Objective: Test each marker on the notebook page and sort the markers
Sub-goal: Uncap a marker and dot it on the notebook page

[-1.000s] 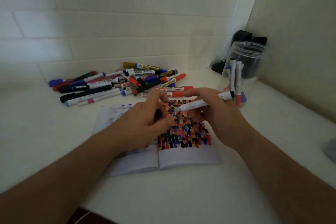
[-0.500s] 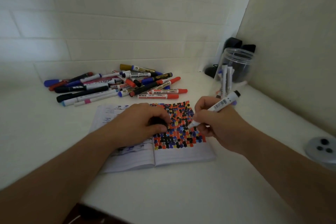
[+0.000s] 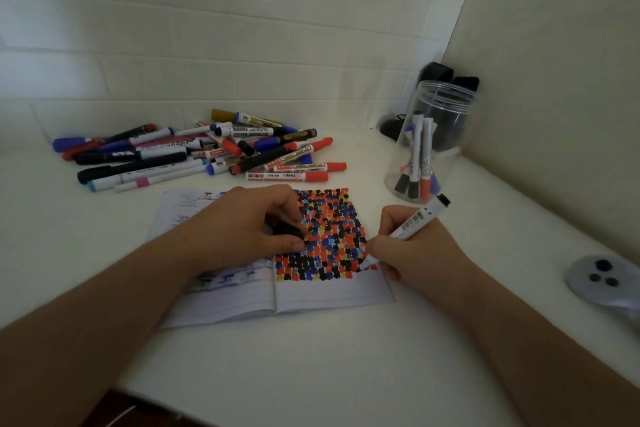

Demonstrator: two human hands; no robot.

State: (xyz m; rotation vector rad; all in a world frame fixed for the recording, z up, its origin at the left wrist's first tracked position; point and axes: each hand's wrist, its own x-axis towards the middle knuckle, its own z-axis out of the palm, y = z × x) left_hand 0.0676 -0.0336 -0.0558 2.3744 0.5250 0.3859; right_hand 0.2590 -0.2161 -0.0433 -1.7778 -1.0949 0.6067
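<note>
On the white tabletop [image 3: 311,367], tucked in a corner of white-tiled wall, an open notebook [image 3: 322,291] lies flat. Its right page is nearly filled with a grid of small red, black, blue and yellow dabs; the left page is mostly hidden under the left forearm, only blurred blue marks showing. Behind it sits a pile of markers [image 3: 214,152], most lying roughly left-right, a few slanted; one barrel reads "WhiteBoard", another "Whiteboard Marker", smaller print unreadable. At right a clear jar [image 3: 433,142] stands upright with several markers inside, caps down, red, black and blue; labels too blurred to read. Dark objects behind the jar are hard to identify. A grey round thing with three dark spots [image 3: 602,279] sits at the right edge, partly cut off.

Left hand [image 3: 242,229] rests on the notebook over the spine, fingers curled around a small black object, probably a cap, mostly hidden. Right hand [image 3: 415,253] pinches a white marker [image 3: 412,222] in a writing grip; its long axis runs from the black back end at upper right, near the jar's base, down-left to the tip touching the lower right edge of the coloured grid. Tip colour hard to make out. A barcode label shows on the barrel, no legible text. Both forearms are cut off by the bottom of the view.
</note>
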